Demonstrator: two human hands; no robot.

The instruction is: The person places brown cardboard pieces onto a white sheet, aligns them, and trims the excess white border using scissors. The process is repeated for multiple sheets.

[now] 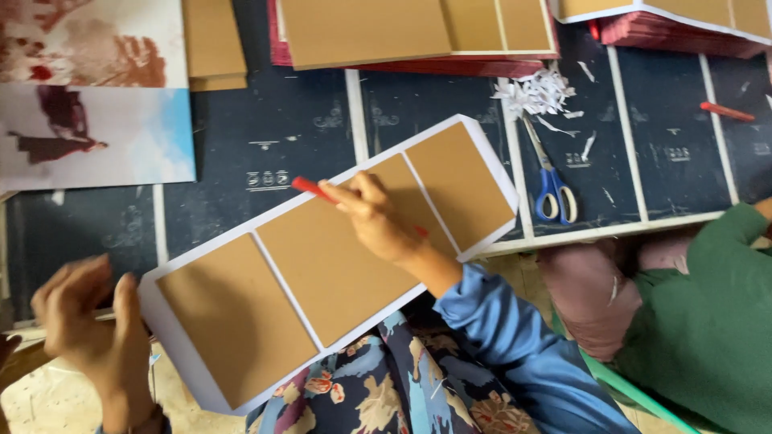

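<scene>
The white paper sheet bearing three brown cardboard panels (338, 257) lies angled across the lap. On it, the right hand (374, 217) grips a red tool (312, 190); the left hand (88, 321), curled, holds its left end. Panels look mounted; white margins appear unfolded.

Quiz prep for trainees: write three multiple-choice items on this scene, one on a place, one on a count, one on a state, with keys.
1. Where do the blue-handled scissors lie?
A. on the dark work surface, right of the white sheet
B. on the white sheet
C. in the left hand

2. How many brown panels does the white sheet bear?
A. two
B. three
C. five

3. What does the right hand do?
A. rests empty
B. grips the scissors
C. holds a red tool over the sheet

Key: 1 A, the scissors rest on the dark surface below paper scraps. 2 B, three panels sit side by side. 3 C, fingers close around the red tool; the left hand holds the sheet's edge.
</scene>
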